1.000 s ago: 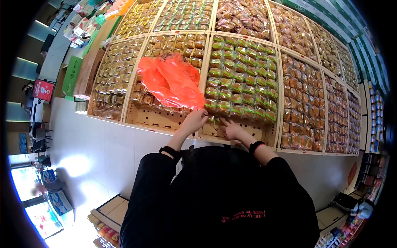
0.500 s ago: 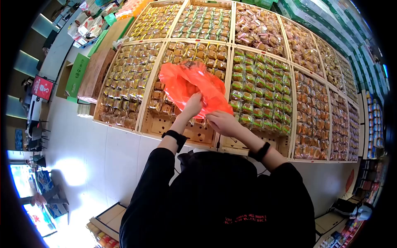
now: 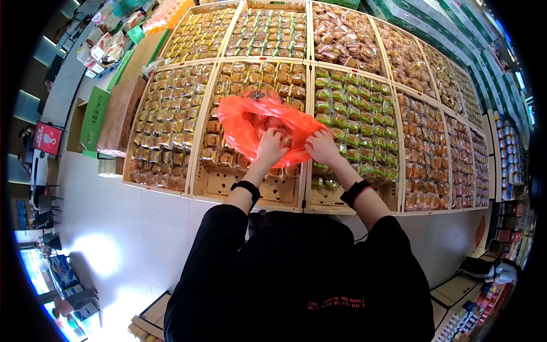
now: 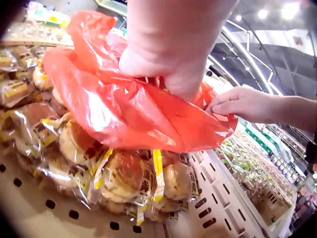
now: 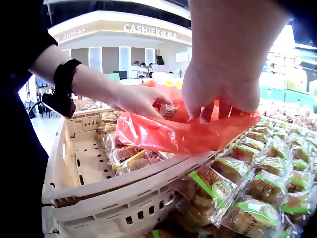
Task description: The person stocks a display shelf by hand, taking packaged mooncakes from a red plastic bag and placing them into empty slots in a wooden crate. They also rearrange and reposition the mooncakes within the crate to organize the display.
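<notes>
The red plastic bag lies over the packaged pastries of a front crate, its mouth spread. My left hand reaches into that mouth; in the right wrist view the left hand has its fingers around a small wrapped item inside the bag. My right hand pinches the bag's right edge, as the right hand also shows in the left wrist view. Yellow-striped packets sit just under the bag. Green-striped packets fill the neighbouring crate.
Crate walls divide the rows of wrapped pastries. Bare crate floor shows along the near side. A brown carton and a green box stand to the left; stacked green-and-white cartons rise at the back right.
From the front edge of the green-striped crate, both hands have moved to the bag. The left hand has gone into its mouth, the right has taken its edge, and the mouth is wider.
</notes>
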`<action>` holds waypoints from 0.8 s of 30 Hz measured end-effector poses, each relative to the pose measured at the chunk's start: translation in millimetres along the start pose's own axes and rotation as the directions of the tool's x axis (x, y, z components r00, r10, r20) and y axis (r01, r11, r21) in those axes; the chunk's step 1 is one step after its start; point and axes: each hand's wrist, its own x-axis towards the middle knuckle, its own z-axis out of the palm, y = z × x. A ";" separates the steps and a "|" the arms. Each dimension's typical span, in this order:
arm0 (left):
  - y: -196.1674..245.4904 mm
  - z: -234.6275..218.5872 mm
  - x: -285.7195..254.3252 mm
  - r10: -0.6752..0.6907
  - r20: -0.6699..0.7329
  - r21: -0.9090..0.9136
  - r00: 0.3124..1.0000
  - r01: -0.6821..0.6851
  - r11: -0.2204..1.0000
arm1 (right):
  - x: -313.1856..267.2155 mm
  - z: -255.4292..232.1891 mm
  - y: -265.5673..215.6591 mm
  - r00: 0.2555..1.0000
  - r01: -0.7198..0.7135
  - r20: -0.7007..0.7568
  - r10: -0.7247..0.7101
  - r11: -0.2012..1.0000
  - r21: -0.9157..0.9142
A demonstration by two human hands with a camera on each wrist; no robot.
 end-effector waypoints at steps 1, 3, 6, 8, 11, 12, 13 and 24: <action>0.0 -2.3 -3.6 -0.006 -0.003 0.000 1.000 0.006 1.000 | 2.2 -2.3 -1.3 1.000 0.022 -0.013 -0.021 0.995 0.101; -0.7 -12.2 -12.6 -0.054 -0.114 -0.253 0.992 0.023 0.967 | -0.7 -11.8 -8.2 0.994 0.054 -0.107 -0.030 0.972 0.230; 22.6 -43.4 -34.6 -0.053 -0.281 -0.364 0.958 -0.055 0.930 | -11.4 -35.4 -27.4 0.991 0.034 -0.130 0.044 0.841 0.541; 39.3 -58.0 -49.2 -0.055 -0.303 -0.411 0.951 -0.079 0.908 | -18.6 -42.2 -35.0 0.995 -0.035 -0.045 0.094 0.713 0.700; 64.3 -66.9 -63.5 0.015 -0.327 -0.386 0.945 -0.149 0.910 | -29.9 -54.0 -38.9 0.877 -0.479 0.479 -0.020 0.031 0.877; 71.5 -67.5 -66.0 0.089 -0.324 -0.316 0.942 -0.196 0.928 | -35.0 -61.6 -40.5 0.877 -0.479 0.479 -0.023 0.030 0.877; 79.5 -66.0 -67.5 0.132 -0.316 -0.303 0.939 -0.231 0.925 | -41.8 -68.6 -41.9 0.858 -0.507 0.507 -0.080 0.026 0.861; 156.9 -29.0 -61.6 0.182 -0.121 -0.373 0.976 -0.215 0.903 | -127.2 -80.1 38.6 0.887 -0.452 0.456 0.073 -0.066 0.889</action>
